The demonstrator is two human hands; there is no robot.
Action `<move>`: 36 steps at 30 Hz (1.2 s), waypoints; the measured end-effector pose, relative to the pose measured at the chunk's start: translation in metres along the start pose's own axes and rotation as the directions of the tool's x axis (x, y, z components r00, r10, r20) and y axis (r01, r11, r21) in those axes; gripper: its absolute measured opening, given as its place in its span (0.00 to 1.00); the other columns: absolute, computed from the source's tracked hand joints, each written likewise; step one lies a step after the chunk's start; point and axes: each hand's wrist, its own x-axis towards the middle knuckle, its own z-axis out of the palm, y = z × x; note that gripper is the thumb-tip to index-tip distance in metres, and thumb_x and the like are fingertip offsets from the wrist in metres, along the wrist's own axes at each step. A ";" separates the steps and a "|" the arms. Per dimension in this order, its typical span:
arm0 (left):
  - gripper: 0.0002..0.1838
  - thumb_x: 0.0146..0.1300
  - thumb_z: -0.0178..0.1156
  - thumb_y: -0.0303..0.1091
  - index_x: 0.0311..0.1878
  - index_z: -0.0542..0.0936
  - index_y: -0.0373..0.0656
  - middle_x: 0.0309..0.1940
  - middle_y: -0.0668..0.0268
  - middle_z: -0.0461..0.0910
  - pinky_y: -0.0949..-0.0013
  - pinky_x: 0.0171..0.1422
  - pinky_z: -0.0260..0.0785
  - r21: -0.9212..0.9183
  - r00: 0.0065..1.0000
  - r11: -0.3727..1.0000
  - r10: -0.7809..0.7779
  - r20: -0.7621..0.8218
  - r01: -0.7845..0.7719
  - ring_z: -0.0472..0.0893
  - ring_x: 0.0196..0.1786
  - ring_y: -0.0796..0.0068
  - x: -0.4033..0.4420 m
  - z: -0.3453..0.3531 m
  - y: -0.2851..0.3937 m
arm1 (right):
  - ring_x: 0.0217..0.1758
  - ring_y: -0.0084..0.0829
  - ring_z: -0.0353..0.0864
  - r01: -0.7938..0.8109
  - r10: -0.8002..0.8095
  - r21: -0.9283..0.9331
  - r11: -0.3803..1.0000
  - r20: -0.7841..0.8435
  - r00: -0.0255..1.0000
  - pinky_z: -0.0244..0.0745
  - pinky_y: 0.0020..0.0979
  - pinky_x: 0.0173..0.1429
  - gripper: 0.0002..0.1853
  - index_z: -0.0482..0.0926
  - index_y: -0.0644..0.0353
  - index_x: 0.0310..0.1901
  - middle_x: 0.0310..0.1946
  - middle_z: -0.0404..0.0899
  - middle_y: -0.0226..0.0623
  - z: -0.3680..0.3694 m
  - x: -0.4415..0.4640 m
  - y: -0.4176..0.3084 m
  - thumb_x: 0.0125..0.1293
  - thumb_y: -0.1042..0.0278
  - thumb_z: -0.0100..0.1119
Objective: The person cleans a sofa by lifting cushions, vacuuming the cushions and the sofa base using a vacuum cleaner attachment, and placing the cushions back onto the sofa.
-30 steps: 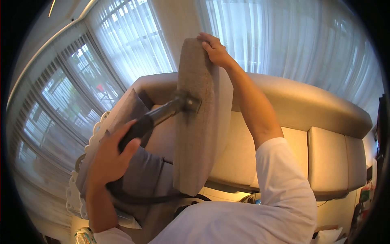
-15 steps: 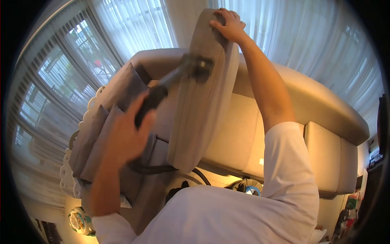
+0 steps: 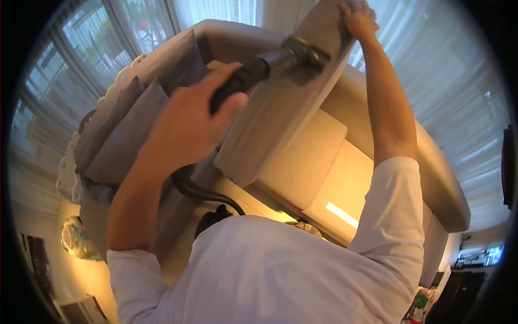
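Observation:
My left hand (image 3: 186,124) is closed around the dark handle of a vacuum cleaner wand (image 3: 240,82). The wand's wide black nozzle (image 3: 306,54) lies against the side of a grey sofa cushion (image 3: 270,121) that stands tilted on its edge. At the cushion's upper end, my right hand (image 3: 360,21) grips it by the corner, with the fingers bent over the fabric. A black hose (image 3: 208,193) curves from below my left hand down behind my body.
Behind the cushion stretches a grey sofa (image 3: 431,156) with seat cushions (image 3: 305,164) and a lit bare seat base (image 3: 353,189). Dark pillows (image 3: 129,135) lean at the left. Sheer curtains (image 3: 453,81) hang beyond, and a lamp-lit object (image 3: 75,237) stands at lower left.
The cushion leans further to the right, with my right hand still on it. My left hand has pushed the wand up and to the right, nozzle still against the cushion. The view has turned.

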 end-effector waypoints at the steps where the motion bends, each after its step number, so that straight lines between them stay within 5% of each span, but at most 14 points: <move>1: 0.26 0.72 0.59 0.42 0.70 0.74 0.43 0.33 0.54 0.84 0.61 0.43 0.74 0.010 0.993 0.993 0.121 0.008 -0.121 0.83 0.32 0.59 -0.002 0.013 -0.011 | 0.81 0.57 0.54 -0.022 0.022 -0.028 0.999 -0.001 1.000 0.54 0.67 0.76 0.32 0.69 0.45 0.73 0.79 0.58 0.47 -0.003 -0.002 0.000 0.72 0.42 0.54; 4: 0.26 0.71 0.61 0.40 0.70 0.73 0.44 0.42 0.46 0.85 0.58 0.53 0.74 -0.027 0.998 0.999 0.042 0.036 -0.041 0.86 0.45 0.47 -0.046 0.024 -0.030 | 0.81 0.57 0.54 -0.048 0.048 -0.075 0.996 -0.003 0.999 0.53 0.67 0.76 0.31 0.68 0.45 0.74 0.78 0.59 0.48 -0.004 0.000 -0.002 0.73 0.43 0.53; 6: 0.28 0.69 0.63 0.37 0.70 0.72 0.43 0.43 0.46 0.85 0.57 0.50 0.77 -0.008 0.997 1.000 -0.011 0.075 0.011 0.85 0.46 0.44 -0.092 0.020 -0.048 | 0.81 0.57 0.54 -0.049 0.048 -0.103 0.994 -0.011 0.999 0.52 0.67 0.77 0.31 0.68 0.45 0.74 0.78 0.60 0.49 -0.005 0.002 0.000 0.73 0.43 0.53; 12: 0.30 0.66 0.64 0.34 0.71 0.72 0.42 0.49 0.47 0.84 0.60 0.58 0.74 0.032 0.904 0.928 -0.369 0.218 0.371 0.85 0.53 0.46 -0.179 -0.001 -0.069 | 0.82 0.58 0.52 -0.005 0.005 -0.114 0.993 0.001 1.000 0.50 0.69 0.77 0.30 0.68 0.46 0.74 0.79 0.58 0.48 0.010 0.007 -0.020 0.74 0.45 0.52; 14: 0.30 0.66 0.65 0.34 0.71 0.72 0.41 0.49 0.47 0.85 0.60 0.56 0.75 -0.071 0.949 0.958 -0.264 0.172 0.279 0.85 0.51 0.46 -0.187 0.008 -0.088 | 0.78 0.54 0.62 0.092 -0.133 -0.322 0.942 -0.107 0.985 0.57 0.61 0.77 0.27 0.76 0.50 0.68 0.75 0.66 0.49 0.018 -0.004 -0.033 0.75 0.45 0.52; 16: 0.30 0.66 0.65 0.34 0.71 0.72 0.41 0.48 0.48 0.85 0.61 0.56 0.75 -0.119 0.963 0.962 -0.226 0.150 0.244 0.85 0.51 0.46 -0.191 0.010 -0.098 | 0.69 0.46 0.74 0.633 -0.648 -0.139 0.761 -0.194 0.736 0.65 0.52 0.71 0.23 0.82 0.47 0.61 0.64 0.79 0.38 0.049 -0.032 -0.032 0.71 0.44 0.59; 17: 0.30 0.66 0.65 0.34 0.71 0.72 0.41 0.48 0.48 0.85 0.61 0.55 0.75 -0.162 0.973 0.966 -0.181 0.143 0.204 0.85 0.50 0.46 -0.193 0.011 -0.101 | 0.77 0.46 0.63 0.520 -0.531 0.138 0.843 0.051 0.846 0.53 0.60 0.75 0.27 0.81 0.46 0.61 0.69 0.74 0.42 0.030 -0.106 -0.095 0.69 0.37 0.57; 20: 0.30 0.65 0.66 0.35 0.71 0.72 0.41 0.49 0.49 0.85 0.62 0.56 0.76 -0.119 0.934 0.949 -0.255 0.250 0.291 0.85 0.51 0.49 -0.191 0.007 -0.100 | 0.74 0.47 0.69 0.601 -0.603 0.088 0.795 0.231 0.764 0.52 0.60 0.78 0.27 0.84 0.52 0.58 0.61 0.81 0.45 0.016 -0.253 -0.163 0.68 0.39 0.60; 30: 0.31 0.63 0.69 0.37 0.70 0.74 0.45 0.50 0.51 0.85 0.59 0.55 0.79 -0.232 0.977 0.952 -0.177 0.120 0.201 0.86 0.49 0.50 -0.294 0.051 -0.245 | 0.73 0.45 0.69 0.631 -0.604 -0.078 0.772 0.217 0.767 0.49 0.60 0.80 0.22 0.89 0.52 0.48 0.60 0.81 0.41 0.029 -0.269 -0.177 0.64 0.43 0.64; 36: 0.31 0.63 0.69 0.41 0.70 0.75 0.48 0.49 0.53 0.86 0.59 0.53 0.79 -0.338 0.968 0.907 -0.225 0.113 0.250 0.87 0.48 0.53 -0.275 0.037 -0.233 | 0.74 0.43 0.69 0.647 -0.612 -0.102 0.756 0.243 0.753 0.49 0.59 0.79 0.20 0.89 0.49 0.48 0.60 0.81 0.38 0.028 -0.274 -0.187 0.64 0.44 0.64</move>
